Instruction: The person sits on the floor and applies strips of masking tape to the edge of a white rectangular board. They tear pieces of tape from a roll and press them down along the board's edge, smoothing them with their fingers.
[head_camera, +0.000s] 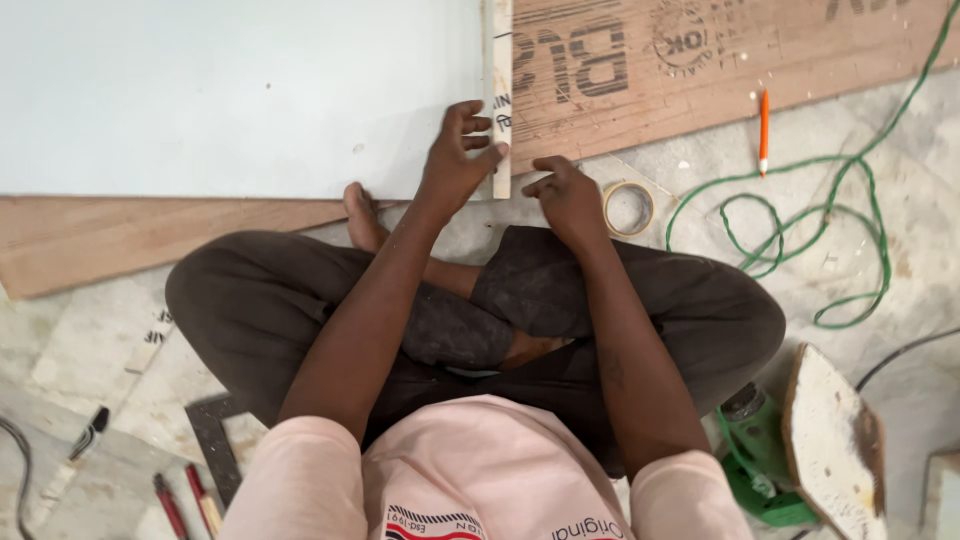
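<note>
At the near right corner of the pale laminated board (240, 95), the left hand (455, 160) rests with fingers (470, 125) loosely spread, thumb touching the thin edge strip (501, 60) along the board's side. Just beside it, the right hand (565, 195) hovers with fingers curled, pinching nothing visible. A tape roll (628, 207) lies by the right hand; an orange pencil (764, 130) and green cable (850, 230) lie farther right.

Item I see: pale laminated panel (240, 95), flat on the floor over a plywood sheet (700, 70); thin light edge strip (500, 90) along its right edge, tape roll (628, 207) beside.
</note>
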